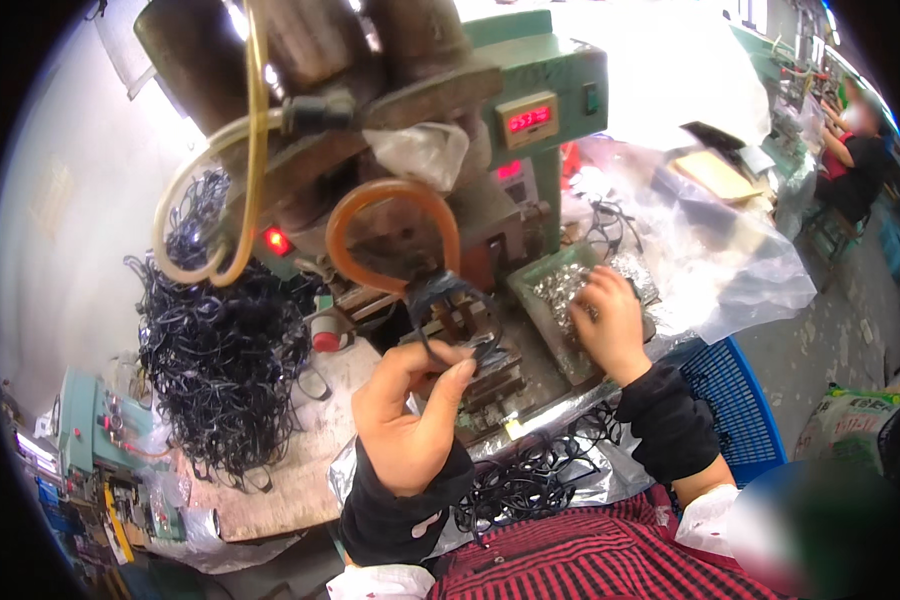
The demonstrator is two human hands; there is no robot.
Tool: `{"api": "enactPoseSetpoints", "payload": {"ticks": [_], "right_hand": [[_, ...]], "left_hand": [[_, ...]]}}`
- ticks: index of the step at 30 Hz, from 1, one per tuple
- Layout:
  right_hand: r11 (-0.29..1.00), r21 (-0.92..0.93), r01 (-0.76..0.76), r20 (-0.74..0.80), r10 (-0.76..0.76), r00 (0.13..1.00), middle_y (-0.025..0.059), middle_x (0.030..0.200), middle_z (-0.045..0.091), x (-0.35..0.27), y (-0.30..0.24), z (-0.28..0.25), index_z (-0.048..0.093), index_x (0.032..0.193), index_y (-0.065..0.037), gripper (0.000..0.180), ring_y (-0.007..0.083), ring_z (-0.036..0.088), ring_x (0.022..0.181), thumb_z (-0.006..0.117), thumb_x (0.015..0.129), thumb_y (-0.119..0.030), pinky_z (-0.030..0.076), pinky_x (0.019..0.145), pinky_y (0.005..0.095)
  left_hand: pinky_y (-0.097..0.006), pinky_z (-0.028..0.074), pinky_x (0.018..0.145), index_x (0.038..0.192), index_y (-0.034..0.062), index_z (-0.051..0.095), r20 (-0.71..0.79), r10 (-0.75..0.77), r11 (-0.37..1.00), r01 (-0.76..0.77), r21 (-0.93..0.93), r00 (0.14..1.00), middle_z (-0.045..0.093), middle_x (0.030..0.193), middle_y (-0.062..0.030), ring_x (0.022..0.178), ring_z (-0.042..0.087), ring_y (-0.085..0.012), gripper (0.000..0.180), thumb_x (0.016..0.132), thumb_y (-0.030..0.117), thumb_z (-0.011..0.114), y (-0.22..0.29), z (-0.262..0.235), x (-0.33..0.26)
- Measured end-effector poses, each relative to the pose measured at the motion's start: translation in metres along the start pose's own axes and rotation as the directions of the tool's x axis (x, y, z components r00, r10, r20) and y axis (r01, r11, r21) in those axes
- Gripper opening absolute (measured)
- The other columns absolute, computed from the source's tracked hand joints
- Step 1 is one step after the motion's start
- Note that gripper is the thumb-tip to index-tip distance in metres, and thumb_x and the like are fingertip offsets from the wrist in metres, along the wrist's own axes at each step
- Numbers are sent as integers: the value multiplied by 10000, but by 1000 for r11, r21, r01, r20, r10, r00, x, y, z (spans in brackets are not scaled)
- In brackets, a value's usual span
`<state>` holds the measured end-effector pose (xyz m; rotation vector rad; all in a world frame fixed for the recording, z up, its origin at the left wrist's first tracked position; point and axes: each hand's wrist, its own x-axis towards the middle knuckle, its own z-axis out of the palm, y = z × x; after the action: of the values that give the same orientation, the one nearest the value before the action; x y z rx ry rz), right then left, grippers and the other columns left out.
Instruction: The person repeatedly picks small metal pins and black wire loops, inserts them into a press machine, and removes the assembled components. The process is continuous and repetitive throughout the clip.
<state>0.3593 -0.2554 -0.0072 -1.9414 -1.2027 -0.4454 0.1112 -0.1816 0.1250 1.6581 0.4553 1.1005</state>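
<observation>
Left hand (410, 415) pinching thin black elastic loop (457, 312) before green press machine (470, 180), right hand (607, 322) spread on tray of small silver metal clips (560, 290); loop probably light and limp, best gripped near its end.

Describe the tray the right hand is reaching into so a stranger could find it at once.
Start at the green press machine with red number displays. Below its front, right of the tooling, a shallow grey-green tray lies tilted on the bench, where the right hand rests. Unlike the black loop piles nearby, it holds small shiny silver metal pieces.
</observation>
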Motion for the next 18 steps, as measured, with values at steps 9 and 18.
{"api": "enactPoseSetpoints", "payload": {"ticks": [9, 18], "right_hand": [[959, 37, 281, 133, -283, 950, 126, 994, 630, 9, -20, 2, 611, 872, -39, 116, 344, 575, 1021, 676, 785, -79, 469, 778, 443], [926, 262, -273, -37, 292, 956, 78, 840, 654, -7, -13, -4, 624, 976, -9, 70, 157, 633, 804, 620, 917, -47, 482, 721, 273]], "left_hand": [[-261, 518, 779, 1004, -18, 633, 140, 42, 989, -61, 135, 989, 697, 977, -99, 874, 662, -135, 147, 868, -15, 688, 8, -9, 2], [-369, 473, 923, 1054, 16, 648, -41, 302, 683, -186, 707, 952, 684, 1073, -159, 1003, 653, -322, 313, 762, -82, 700, -36, -58, -55]]}}
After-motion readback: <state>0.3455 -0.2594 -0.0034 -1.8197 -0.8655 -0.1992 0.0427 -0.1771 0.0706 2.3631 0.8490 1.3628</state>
